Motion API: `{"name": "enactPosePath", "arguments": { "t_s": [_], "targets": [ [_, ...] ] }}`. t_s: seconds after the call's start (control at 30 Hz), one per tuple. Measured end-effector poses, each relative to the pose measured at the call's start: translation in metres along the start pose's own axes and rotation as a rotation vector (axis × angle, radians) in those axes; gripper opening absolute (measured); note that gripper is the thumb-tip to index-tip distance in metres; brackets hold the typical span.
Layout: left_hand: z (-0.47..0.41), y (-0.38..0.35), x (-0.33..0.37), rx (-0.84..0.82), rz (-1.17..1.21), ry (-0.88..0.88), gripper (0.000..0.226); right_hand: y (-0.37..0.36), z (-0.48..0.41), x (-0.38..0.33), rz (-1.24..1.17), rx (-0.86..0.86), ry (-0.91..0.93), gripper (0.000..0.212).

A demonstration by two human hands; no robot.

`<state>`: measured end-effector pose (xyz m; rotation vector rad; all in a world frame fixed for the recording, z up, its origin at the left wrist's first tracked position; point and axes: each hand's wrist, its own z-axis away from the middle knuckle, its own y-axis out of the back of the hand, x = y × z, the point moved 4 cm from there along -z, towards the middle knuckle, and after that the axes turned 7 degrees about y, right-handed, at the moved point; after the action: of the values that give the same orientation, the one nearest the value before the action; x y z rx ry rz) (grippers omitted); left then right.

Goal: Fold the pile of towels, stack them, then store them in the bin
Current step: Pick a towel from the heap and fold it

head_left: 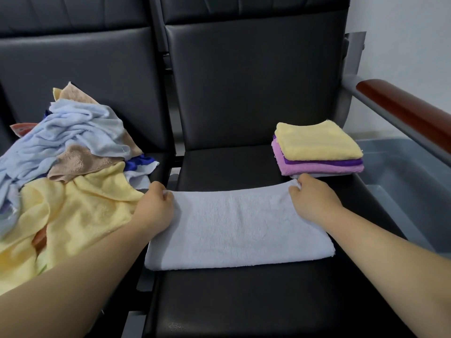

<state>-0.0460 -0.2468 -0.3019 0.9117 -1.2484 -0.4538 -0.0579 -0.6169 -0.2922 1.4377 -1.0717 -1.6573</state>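
left hand (pixel 156 203) + right hand (pixel 314 198) pinch white towel (pixel 239 228) corners | pile (pixel 73 154) left | stack (pixel 317 145), bin (pixel 402 172) right

Black padded seats (pixel 244 93), reddish-brown armrest (pixel 410 111) — grey metal frame (pixel 355 59), pale wall (pixel 402 32)

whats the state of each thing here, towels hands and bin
white towel: folded, flat on the seat, far corners held
left hand: pinches the towel's far left corner
right hand: pinches its far right corner
folded stack: neat, on the seat beyond the right hand
unfolded pile: crumpled, left of the white towel
bin: open-topped, right of the seat, no towels seen in it
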Motion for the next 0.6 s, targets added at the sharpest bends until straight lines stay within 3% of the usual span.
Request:
{"name": "enactPosePath", "arguments": {
  "t_s": [0.13, 0.37, 0.47, 0.6],
  "targets": [
    [0.002, 0.000, -0.002, 0.009, -0.046, -0.017, 0.012, 0.007, 0.008, -0.003, -0.054, 0.037, -0.016, 0.039],
    [0.026, 0.005, 0.010, -0.009, -0.158, -0.001, 0.043, 0.014, 0.028, -0.009, -0.025, 0.086, 0.004, 0.043],
    [0.046, 0.005, 0.029, 0.023, -0.280, -0.110, 0.037, 0.014, 0.041, -0.020, 0.088, 0.116, 0.152, 0.039],
    [0.077, -0.013, 0.054, -0.210, -0.314, -0.173, 0.021, -0.004, 0.057, -0.037, 0.138, -0.103, 0.398, 0.026]
  ]
}}
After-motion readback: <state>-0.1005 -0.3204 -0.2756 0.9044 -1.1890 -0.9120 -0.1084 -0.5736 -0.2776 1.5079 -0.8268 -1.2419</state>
